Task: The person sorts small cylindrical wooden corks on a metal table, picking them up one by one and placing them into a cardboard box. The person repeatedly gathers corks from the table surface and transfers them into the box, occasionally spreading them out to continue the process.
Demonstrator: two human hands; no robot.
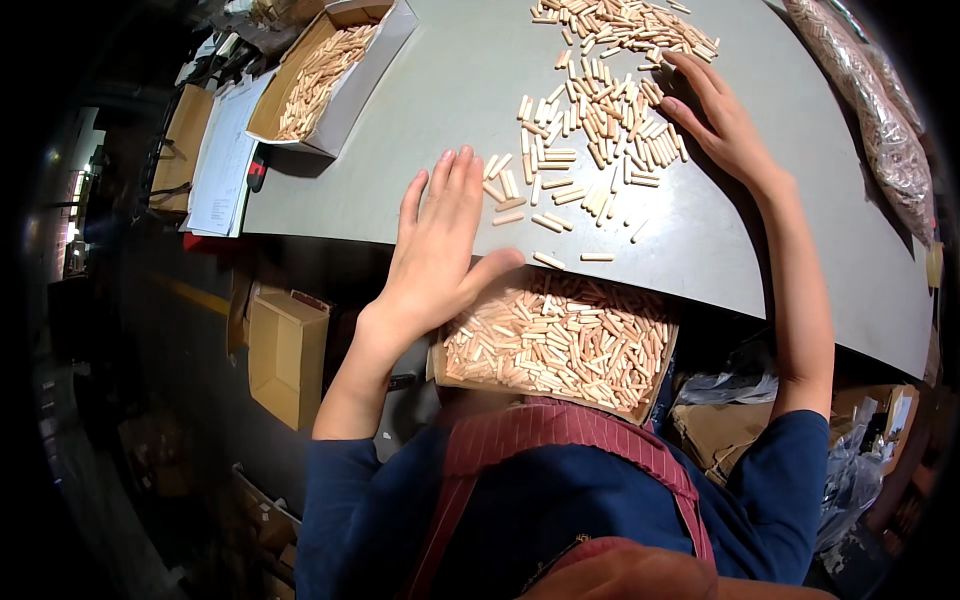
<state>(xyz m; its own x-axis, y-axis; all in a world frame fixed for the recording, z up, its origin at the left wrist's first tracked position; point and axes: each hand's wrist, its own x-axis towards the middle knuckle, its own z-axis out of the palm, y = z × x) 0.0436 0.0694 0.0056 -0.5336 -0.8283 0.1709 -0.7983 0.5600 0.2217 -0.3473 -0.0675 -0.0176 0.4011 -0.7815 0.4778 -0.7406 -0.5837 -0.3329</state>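
The head view faces down from above, close over the grey table [420, 115].

a workshop or small factory, by the look of its stock: small wooden pegs [610, 110] lie loose and massed on a grey worktable [430, 90] between and beyond a worker's left hand [435, 240] and right hand [725, 130]. past the left hand stands an open carton [375, 75] heaped with more, printed sheets [225, 150] beside it; outside the right hand lies a bulging clear plastic sack [870, 110]. nearer the body than both hands, a peg-filled box [480, 384] sits before a striped red apron [560, 425], while a yellow line [190, 292] marks dark flooring [170, 345] well left of the left hand.
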